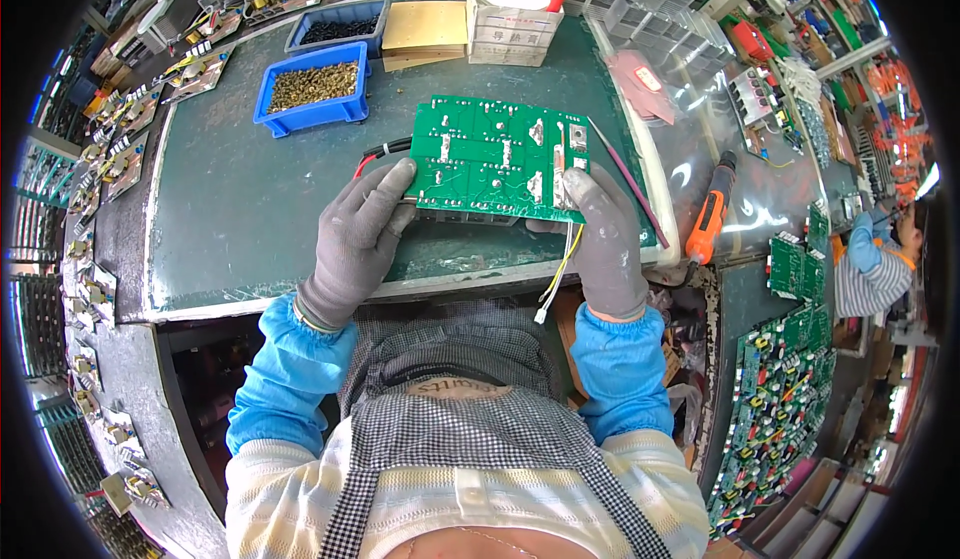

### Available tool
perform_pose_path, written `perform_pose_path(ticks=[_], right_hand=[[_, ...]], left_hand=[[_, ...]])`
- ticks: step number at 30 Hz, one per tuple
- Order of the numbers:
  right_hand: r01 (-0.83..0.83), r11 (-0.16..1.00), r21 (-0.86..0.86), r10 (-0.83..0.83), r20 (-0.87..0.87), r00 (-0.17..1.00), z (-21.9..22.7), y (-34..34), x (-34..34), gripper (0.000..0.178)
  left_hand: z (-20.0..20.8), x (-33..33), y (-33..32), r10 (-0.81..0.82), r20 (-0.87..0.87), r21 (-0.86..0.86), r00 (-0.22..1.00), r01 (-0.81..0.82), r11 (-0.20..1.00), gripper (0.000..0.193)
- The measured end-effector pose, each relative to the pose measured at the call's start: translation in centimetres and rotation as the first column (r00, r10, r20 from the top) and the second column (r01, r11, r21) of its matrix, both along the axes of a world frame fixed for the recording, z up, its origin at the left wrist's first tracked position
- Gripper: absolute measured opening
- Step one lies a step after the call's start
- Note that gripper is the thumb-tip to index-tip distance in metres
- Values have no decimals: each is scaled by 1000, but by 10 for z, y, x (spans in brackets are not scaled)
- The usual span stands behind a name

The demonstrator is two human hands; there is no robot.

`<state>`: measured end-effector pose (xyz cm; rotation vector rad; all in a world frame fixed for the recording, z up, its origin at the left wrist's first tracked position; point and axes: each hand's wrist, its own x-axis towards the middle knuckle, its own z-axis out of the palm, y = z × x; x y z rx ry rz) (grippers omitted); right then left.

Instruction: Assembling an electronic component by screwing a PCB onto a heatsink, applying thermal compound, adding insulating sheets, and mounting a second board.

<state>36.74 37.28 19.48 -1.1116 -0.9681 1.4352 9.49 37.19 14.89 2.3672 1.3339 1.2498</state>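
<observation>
Head view, looking down at a dark green bench mat [250, 209]. Left hand [355, 239] in a grey knit glove, fingers curled over the left edge of a green rectangular printed circuit board [495, 159], thumb on top near the lower left corner. Right hand [605, 244] in a matching grey glove, closed on the board's lower right corner, fingers on the upper face beside a row of silver solder pads. Board held solder side up, roughly level, just above the mat near its front edge, between both hands. Black and red wires [378, 154] leaving the board's left side; thin yellow and white leads with a small white plug [555, 274] hanging below the right corner. Behind the board, well apart: blue plastic bin of brass-coloured small parts [312, 87], second blue bin of black parts [340, 27], flat tan cardboard piece [425, 31], white cardboard box [512, 19]. Right of the mat: orange and black electric screwdriver [712, 214], lying near the edge. Further right: stacked green populated boards [780, 399]. Another person's blue-gloved hand [862, 244] at the far right.
</observation>
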Motion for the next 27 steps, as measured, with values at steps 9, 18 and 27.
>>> perform_pose_path(ticks=[9,18,27], right_hand=[[-53,967,249,-90,531,843,-18,-3,32,48],[117,862,494,-502,863,57,16,-14,216,39],[-302,933,198,-283,920,-272,-34,25,258,58]], left_hand=[[35,-12,-13,79,-176,-54,981,-89,995,49],[85,-100,98,177,142,-379,974,-112,919,46],[58,-89,200,-218,-461,-652,860,-161,741,38]])
